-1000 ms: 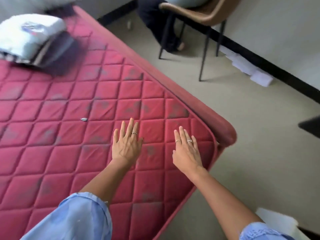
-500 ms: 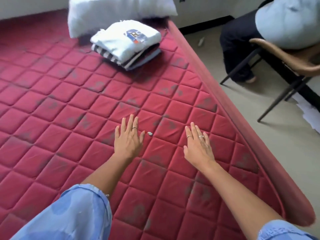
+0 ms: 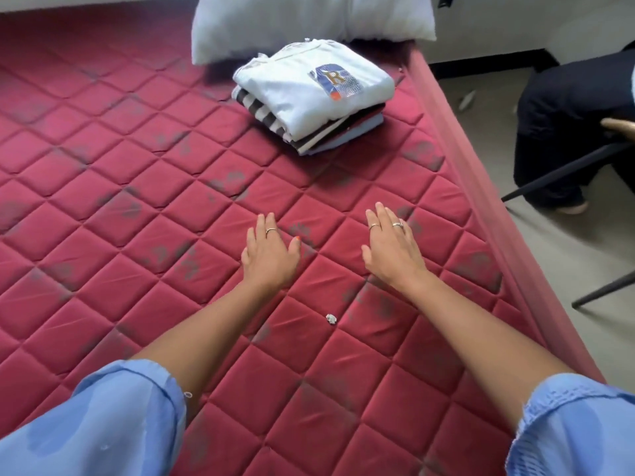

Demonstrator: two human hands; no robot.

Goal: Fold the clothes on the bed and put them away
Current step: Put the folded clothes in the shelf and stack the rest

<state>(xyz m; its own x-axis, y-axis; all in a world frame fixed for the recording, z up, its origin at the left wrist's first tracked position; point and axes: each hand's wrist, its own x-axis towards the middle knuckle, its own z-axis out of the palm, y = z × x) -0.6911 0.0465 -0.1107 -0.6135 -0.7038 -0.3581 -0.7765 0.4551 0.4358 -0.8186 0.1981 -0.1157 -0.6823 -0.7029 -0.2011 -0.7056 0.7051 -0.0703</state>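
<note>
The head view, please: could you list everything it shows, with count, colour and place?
mattress: one, red quilted with dark smudges, fills most of the view
pillow: one, white, at the far end of the mattress
stack of folded clothes: one, white top piece with a blue printed patch over striped, dark red and blue layers, just in front of the pillow
scrap: one, small, whitish, on the mattress between the forearms
chair: one, tan seat, black legs, right of the bed, with a seated person in dark trousers
floor: beige, right of the bed
left hand: open, flat, palm down over the mattress
right hand: open, flat, palm down over the mattress
</note>
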